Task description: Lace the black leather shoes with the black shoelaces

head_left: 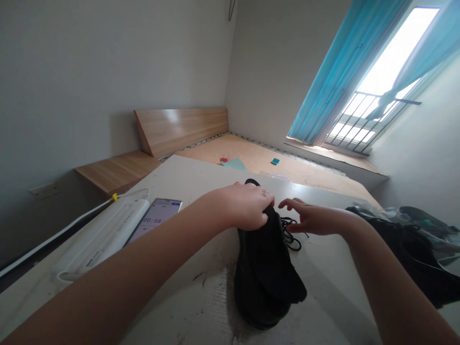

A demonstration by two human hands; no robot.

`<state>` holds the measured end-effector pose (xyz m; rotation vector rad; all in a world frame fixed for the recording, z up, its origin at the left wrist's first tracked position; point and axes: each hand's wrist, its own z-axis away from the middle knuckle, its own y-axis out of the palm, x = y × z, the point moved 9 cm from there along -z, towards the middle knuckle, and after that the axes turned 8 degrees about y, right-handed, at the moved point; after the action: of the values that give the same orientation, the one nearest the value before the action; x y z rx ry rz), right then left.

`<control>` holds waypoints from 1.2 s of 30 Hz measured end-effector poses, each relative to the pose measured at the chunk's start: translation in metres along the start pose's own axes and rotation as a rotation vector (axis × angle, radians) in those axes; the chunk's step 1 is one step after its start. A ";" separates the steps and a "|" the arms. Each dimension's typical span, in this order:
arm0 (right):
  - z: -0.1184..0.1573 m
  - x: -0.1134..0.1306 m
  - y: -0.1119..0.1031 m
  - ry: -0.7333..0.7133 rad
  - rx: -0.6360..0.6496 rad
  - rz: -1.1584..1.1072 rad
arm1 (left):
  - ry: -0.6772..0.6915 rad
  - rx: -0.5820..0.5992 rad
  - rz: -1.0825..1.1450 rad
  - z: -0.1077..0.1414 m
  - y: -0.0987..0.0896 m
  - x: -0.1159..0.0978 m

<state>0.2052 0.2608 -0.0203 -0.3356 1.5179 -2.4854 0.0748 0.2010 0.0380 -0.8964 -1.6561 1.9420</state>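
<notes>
1. Your left forearm (108,282) and right forearm (388,273) enter from the bottom corners of the view and reach toward the centre.
2. Your left hand (244,207) is closed over the upper end of a black shoe (266,263). Its fingers (266,199) are pressed together and curled around that end, gripping it.
3. Your right hand (309,218) is just beside the black shoe and touches nothing you can confirm. Its fingers (287,204) are slightly spread and extended toward the shoe.
4. Locate the black shoe near the middle of a scuffed, pale table (201,306), tilted, with its lower end resting on the surface. Whether a second shoe lies beneath it cannot be told.
5. Black shoelaces (292,235) lie coiled on the table directly below your right hand.
6. On the left of the table, note a phone (154,221) showing a timer beside a white power strip (102,237).
7. On the right, note a clear plastic bag (406,230) over dark items.
8. Beyond the table stand a wooden bed frame (179,130) and a window (359,117) with a blue curtain (334,76).
</notes>
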 end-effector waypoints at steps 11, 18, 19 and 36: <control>-0.034 0.000 0.016 -0.083 -0.004 -0.178 | -0.006 -0.007 0.005 0.004 -0.006 0.002; 0.002 0.001 -0.062 -0.171 -0.473 -0.630 | -0.139 -0.123 -0.001 0.009 -0.020 0.016; 0.012 0.008 -0.068 -0.211 -0.492 -0.730 | -0.162 -0.146 0.014 0.010 -0.023 0.018; 0.061 0.084 -0.039 -0.264 -0.502 0.007 | -0.139 -0.024 0.092 0.025 -0.025 0.013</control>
<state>0.1409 0.2021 0.0487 -0.7019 1.9907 -1.9231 0.0459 0.1970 0.0616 -0.8788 -1.7470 2.0925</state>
